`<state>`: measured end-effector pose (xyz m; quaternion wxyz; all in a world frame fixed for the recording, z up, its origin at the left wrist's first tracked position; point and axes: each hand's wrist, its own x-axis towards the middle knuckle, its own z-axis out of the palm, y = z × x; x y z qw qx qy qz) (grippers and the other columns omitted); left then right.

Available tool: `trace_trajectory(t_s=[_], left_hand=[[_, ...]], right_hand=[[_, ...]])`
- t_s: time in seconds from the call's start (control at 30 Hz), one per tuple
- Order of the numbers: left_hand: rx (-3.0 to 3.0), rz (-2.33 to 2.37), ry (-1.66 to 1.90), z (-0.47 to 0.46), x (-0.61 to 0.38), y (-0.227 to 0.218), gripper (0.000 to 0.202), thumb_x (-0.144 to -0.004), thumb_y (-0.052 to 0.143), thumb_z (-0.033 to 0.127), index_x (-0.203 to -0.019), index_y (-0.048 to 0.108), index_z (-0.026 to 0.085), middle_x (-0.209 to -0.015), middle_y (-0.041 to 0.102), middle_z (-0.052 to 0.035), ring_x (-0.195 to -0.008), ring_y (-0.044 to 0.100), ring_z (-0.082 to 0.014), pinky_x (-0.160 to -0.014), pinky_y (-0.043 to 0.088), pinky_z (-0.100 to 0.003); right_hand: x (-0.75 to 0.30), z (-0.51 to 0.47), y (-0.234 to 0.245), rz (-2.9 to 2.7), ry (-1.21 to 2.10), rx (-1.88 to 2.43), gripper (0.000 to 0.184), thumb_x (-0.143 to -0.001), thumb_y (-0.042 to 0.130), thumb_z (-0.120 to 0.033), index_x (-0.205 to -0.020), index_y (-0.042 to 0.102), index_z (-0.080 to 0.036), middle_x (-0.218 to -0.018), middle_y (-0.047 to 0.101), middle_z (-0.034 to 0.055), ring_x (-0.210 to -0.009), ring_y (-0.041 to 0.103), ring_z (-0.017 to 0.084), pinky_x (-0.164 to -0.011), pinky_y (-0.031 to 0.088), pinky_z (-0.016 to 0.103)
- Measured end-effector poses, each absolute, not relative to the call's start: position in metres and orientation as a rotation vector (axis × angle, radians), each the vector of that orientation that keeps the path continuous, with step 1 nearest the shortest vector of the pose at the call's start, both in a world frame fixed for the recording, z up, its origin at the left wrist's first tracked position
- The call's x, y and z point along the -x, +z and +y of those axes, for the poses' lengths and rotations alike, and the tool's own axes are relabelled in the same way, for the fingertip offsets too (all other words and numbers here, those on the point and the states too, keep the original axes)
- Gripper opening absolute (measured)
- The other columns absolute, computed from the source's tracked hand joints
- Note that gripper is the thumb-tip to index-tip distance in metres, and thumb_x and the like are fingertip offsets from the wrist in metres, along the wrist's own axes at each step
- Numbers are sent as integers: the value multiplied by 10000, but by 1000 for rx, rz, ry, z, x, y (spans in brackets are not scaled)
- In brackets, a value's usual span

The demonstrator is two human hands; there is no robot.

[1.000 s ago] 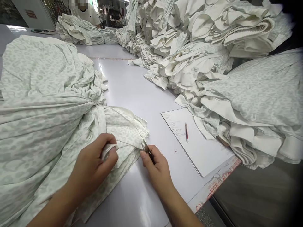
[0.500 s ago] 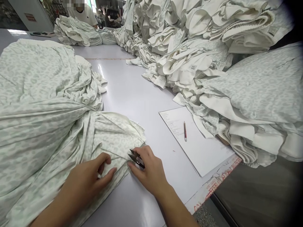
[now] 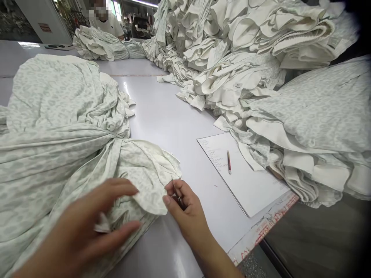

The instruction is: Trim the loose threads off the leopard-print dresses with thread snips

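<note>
My right hand (image 3: 189,212) is closed around dark thread snips (image 3: 179,200), whose thin tip points up past the fingers. Its thumb and forefinger meet the edge of a pale green spotted cloth flap (image 3: 151,196); whether they pinch it, I cannot tell. Slightly blurred, my left hand (image 3: 78,222) hovers over the cloth with thumb and fingers spread apart. Something small and white (image 3: 102,223) shows behind its thumb, too unclear to name. Under and beyond that hand lies a big bundle of the same cloth (image 3: 58,90), gathered by a cloth tie (image 3: 114,135).
A sheet of paper (image 3: 246,193) with written lines bears a pencil (image 3: 229,162). High stacks of cut cloth (image 3: 246,69) fill the right side of the table (image 3: 162,112). Another bundle (image 3: 98,44) lies at the back, near a person (image 3: 108,27). The table's edge (image 3: 266,227) runs at lower right.
The cloth flap has been lifted and turned toward my right hand. My left hand has opened wider and moved left. The snips have turned from pointing left to pointing up.
</note>
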<state>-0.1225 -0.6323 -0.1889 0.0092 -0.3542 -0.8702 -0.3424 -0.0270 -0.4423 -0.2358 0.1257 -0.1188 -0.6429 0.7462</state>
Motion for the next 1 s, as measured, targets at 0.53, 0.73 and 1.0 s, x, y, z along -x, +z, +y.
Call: trace_trajectory(t_s=[0.53,0.73,1.0], left_hand=[[1446,-2422,-1079,-614,97,-223,277,-859,423,-19,-912,451,251,-1009,496,2,-726,610,-71,-655,451,-185],[1418,-2422,-1120,-615,97,-230,285,-860,437,-12,-947,474,257,-1020,499,1,-765,603,-82,-670,443,-190],[1196,-2484,-1396,-612,94,-227,187,-865,491,85,-879,521,269,-907,585,12,-769,596,-118,-668,452,-204]], right_hand=[[-3,-455,-229,-2284,1963,179,151,-887,585,-321,-798,526,-214,-658,427,-55,-573,397,107,-515,293,220],[-6,-458,-232,-2561,1484,167,138,-940,521,-352,-893,534,-224,-695,555,-41,-597,492,134,-577,318,243],[-2,-459,-235,-2522,1447,191,176,-963,445,-321,-843,526,-222,-646,534,-33,-559,484,142,-539,311,245]])
